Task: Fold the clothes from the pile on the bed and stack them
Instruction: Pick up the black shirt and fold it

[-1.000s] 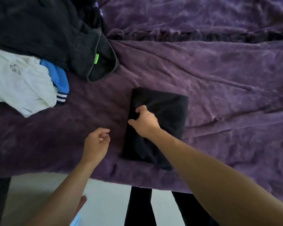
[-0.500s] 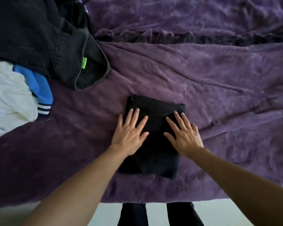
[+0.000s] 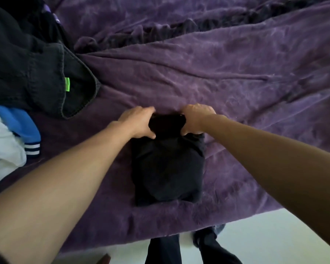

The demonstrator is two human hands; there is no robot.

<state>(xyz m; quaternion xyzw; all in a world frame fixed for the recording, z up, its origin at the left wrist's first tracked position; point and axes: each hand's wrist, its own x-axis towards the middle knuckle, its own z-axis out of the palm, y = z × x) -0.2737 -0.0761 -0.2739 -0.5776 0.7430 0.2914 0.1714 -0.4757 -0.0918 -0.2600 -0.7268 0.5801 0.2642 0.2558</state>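
Purple-blanketed bed (image 3: 227, 77): folded black garment (image 3: 168, 168) front-centre, clothes pile (image 3: 23, 60) at left.

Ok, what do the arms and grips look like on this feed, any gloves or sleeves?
Both grips are bare hands: the left grip and right grip show no gloves, rings or watch. The left forearm and right forearm are uncovered up to the frame edge, with no sleeves or markings visible. Dark trousers show at the bottom.
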